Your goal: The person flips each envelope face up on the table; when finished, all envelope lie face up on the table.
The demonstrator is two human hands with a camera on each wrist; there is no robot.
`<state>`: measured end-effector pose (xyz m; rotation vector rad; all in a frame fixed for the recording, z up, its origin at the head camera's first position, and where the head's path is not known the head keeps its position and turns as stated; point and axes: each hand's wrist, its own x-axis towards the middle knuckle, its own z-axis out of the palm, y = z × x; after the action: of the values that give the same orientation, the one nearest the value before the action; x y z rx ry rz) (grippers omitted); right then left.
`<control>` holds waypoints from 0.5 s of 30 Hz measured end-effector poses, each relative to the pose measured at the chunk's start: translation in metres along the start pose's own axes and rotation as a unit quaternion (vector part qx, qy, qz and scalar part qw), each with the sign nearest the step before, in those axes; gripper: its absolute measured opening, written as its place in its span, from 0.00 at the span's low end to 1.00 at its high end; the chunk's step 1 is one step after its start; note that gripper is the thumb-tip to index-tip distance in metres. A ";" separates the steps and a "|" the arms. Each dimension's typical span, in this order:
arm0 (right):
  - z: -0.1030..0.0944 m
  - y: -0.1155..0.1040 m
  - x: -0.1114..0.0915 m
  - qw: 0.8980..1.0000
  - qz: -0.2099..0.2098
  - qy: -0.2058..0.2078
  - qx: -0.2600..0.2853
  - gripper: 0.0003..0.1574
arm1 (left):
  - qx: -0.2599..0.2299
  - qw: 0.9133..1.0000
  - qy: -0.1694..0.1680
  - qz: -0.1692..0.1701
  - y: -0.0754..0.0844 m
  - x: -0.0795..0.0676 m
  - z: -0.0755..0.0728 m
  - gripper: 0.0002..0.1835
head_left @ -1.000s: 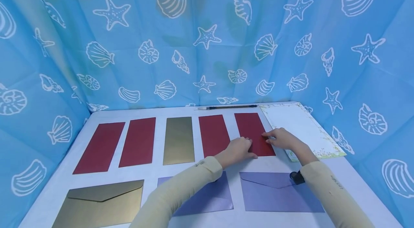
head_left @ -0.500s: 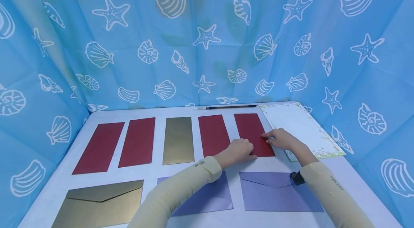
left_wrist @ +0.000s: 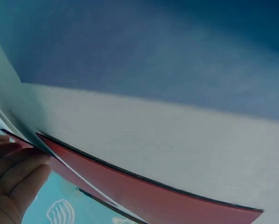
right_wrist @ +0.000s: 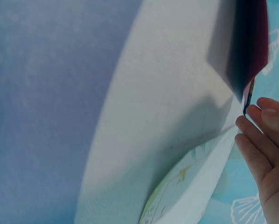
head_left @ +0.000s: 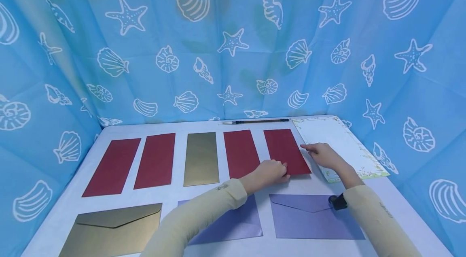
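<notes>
My left hand (head_left: 270, 174) pinches the near left edge of the rightmost red envelope (head_left: 287, 147), fingers curled at its edge. That envelope tilts up off the table, its near end raised and casting a shadow in the right wrist view. My right hand (head_left: 325, 156) hovers past the envelope's right edge over the white decorated sheet (head_left: 336, 143), fingers extended and holding nothing. In the right wrist view its fingers (right_wrist: 258, 144) sit apart from the dark red envelope (right_wrist: 254, 42). Left of the left hand lies another red envelope (head_left: 240, 149), partly covered by it.
Further left lie a plain gold envelope (head_left: 201, 160) and two red envelopes, one of them nearer the middle (head_left: 156, 162). In front are a gold flapped envelope (head_left: 120, 232) and two purple ones (head_left: 313, 218). A brush (head_left: 258, 121) lies along the back edge before a blue curtain (head_left: 233, 66).
The rightmost red envelope's near end has risen from the table with my left hand pinching it. My right hand has let go of its right edge and moved slightly right.
</notes>
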<state>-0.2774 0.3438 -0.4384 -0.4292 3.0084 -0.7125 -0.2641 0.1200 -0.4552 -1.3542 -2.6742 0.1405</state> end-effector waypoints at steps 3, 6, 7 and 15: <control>-0.002 0.003 -0.002 1.000 0.005 0.011 0.008 0.23 | 0.029 1.000 0.013 -0.003 0.003 -0.005 -0.001 0.24; -0.002 0.004 -0.002 1.000 0.008 0.004 0.023 0.23 | 0.045 0.998 0.033 -0.001 0.005 -0.010 -0.002 0.25; -0.001 0.005 -0.002 1.000 0.008 0.003 0.028 0.23 | 0.050 0.998 0.039 0.003 0.006 -0.011 -0.002 0.25; -0.002 0.002 -0.004 0.994 -0.010 0.041 0.100 0.27 | 0.083 0.994 0.060 0.030 0.010 -0.020 -0.003 0.25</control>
<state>-0.2740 0.3479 -0.4374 -0.4328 2.9686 -1.0461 -0.2445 0.1098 -0.4557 -1.3456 -2.4650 0.2730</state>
